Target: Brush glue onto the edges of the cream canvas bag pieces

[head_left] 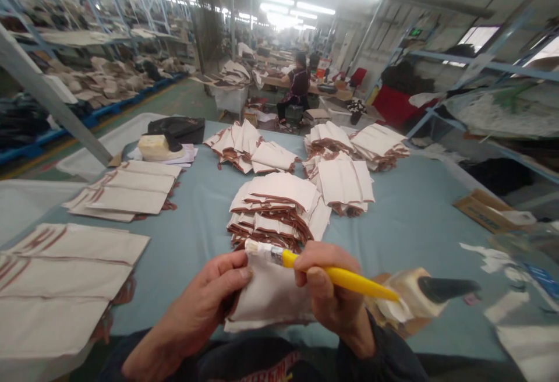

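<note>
From where I stand, beyond the blue-green table (pixel 414 213), the far benches (pixel 275 79) blur; the seated person's face (pixel 300 59) is pixelated; at its left end, pale panels (pixel 65 283) run out of view.

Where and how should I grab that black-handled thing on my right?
Probably by the middle of its dark handle, fingers coming in from the right. The handle is slim and juts rightward from the pale lump it seems joined to, while the yellow brush in the right hand overlaps the lump's left side in this view.
</note>
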The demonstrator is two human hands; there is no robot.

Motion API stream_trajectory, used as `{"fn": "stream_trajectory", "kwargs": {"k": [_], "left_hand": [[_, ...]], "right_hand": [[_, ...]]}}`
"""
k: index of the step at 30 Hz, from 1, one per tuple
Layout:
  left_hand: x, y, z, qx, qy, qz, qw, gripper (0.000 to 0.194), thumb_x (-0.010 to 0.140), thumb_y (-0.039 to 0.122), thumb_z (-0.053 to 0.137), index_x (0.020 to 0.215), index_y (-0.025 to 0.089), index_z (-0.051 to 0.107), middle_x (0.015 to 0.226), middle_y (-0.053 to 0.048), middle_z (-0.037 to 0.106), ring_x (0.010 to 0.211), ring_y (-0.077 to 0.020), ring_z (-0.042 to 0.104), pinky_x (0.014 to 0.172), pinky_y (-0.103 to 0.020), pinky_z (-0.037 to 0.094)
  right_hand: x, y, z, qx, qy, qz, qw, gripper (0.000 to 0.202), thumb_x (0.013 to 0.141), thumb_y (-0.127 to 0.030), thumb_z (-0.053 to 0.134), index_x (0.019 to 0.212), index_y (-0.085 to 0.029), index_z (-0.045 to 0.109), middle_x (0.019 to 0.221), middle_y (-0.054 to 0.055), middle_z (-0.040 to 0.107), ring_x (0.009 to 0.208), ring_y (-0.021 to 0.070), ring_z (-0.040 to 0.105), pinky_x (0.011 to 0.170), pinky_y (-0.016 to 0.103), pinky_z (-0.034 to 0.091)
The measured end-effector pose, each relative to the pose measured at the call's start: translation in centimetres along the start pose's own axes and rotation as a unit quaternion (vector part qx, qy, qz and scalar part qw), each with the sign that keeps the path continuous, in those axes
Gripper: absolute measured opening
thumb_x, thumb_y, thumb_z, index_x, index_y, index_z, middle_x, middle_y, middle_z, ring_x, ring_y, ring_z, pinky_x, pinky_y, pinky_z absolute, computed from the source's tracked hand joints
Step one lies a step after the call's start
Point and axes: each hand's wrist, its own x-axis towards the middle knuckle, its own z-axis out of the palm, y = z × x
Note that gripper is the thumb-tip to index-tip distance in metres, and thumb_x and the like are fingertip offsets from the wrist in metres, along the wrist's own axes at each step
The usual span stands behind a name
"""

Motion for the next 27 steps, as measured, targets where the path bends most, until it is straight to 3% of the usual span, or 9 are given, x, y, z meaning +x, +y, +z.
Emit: {"fn": "stream_trajectory", "kwargs": {"k": [6,12,14,17,19,24,27], "left_hand": [[-0.7,0.2,0.3,-0.027,0.024,-0.014,0.999,0.036,0.064,0.042,0.103,0.077,0.017,0.081,0.067,0.000,0.075,0.059,-0.0111,0.067,0.057,-0.016,0.055],[-0.8,-0.3,0.2,-0.051,0.021,-0.024,0.998,0.034,0.063,0.037,0.102,0.082,0.016,0.083,0.068,-0.002,0.077,0.059,-0.0129,0.068,0.058,-0.019,0.057],[-0.8,-0.3,0.0,-0.050,0.021,-0.022,0.998,0.033,0.064,0.035,0.101,0.085,0.017,0.083,0.067,-0.002,0.076,0.058,-0.0126,0.068,0.058,-0.018,0.056],[-0.8,-0.2,0.0,-0.039,0.019,-0.018,0.999,0.032,0.063,0.035,0.102,0.082,0.017,0.083,0.063,-0.001,0.075,0.054,-0.0114,0.065,0.057,-0.018,0.056],[-0.7,0.0,0.2,-0.022,0.008,-0.022,0.999,0.035,0.062,0.038,0.101,0.083,0.016,0.083,0.064,-0.002,0.075,0.053,-0.0123,0.064,0.056,-0.019,0.056],[-0.6,0.9,0.1,0.042,-0.018,0.000,0.999,0.043,0.067,0.046,0.098,0.094,0.015,0.085,0.066,-0.004,0.075,0.056,-0.0133,0.062,0.052,-0.019,0.049],[-0.8,1.3,-1.3,0.127,-0.041,0.039,0.990,0.045,0.077,0.053,0.090,0.103,0.017,0.085,0.077,-0.005,0.078,0.073,-0.0186,0.069,0.067,-0.024,0.055]], "right_hand": [[0.6,-1.1,-1.8,-0.093,-0.082,-0.073,0.990,0.028,0.113,-0.033,0.045,0.094,-0.024,0.063,0.064,-0.003,0.065,0.051,0.0123,0.056,0.053,0.027,0.044],[-0.9,-3.0,-3.6,-0.158,-0.157,-0.135,0.965,0.015,0.109,-0.027,0.052,0.109,-0.022,0.066,0.068,0.000,0.068,0.050,0.0151,0.056,0.050,0.030,0.039],[-1.6,-3.4,-3.6,-0.167,-0.118,-0.128,0.970,0.015,0.108,-0.028,0.054,0.114,-0.023,0.066,0.073,0.001,0.071,0.054,0.0170,0.061,0.052,0.031,0.045],[-2.2,-2.9,-2.6,-0.191,0.023,-0.076,0.978,0.016,0.109,-0.030,0.054,0.117,-0.026,0.067,0.079,0.002,0.074,0.064,0.0194,0.069,0.060,0.033,0.055],[-2.1,-2.0,-1.2,-0.212,0.074,-0.040,0.974,0.016,0.108,-0.027,0.055,0.117,-0.026,0.067,0.085,0.003,0.076,0.074,0.0205,0.073,0.067,0.034,0.060],[-1.0,0.6,2.3,-0.212,0.068,0.009,0.975,0.015,0.108,-0.021,0.053,0.110,-0.022,0.068,0.095,0.005,0.080,0.082,0.0189,0.078,0.073,0.030,0.063],[-0.5,0.8,2.4,-0.228,0.099,0.033,0.968,0.017,0.108,-0.023,0.051,0.106,-0.021,0.068,0.091,0.005,0.078,0.081,0.0188,0.077,0.073,0.030,0.062]]}}
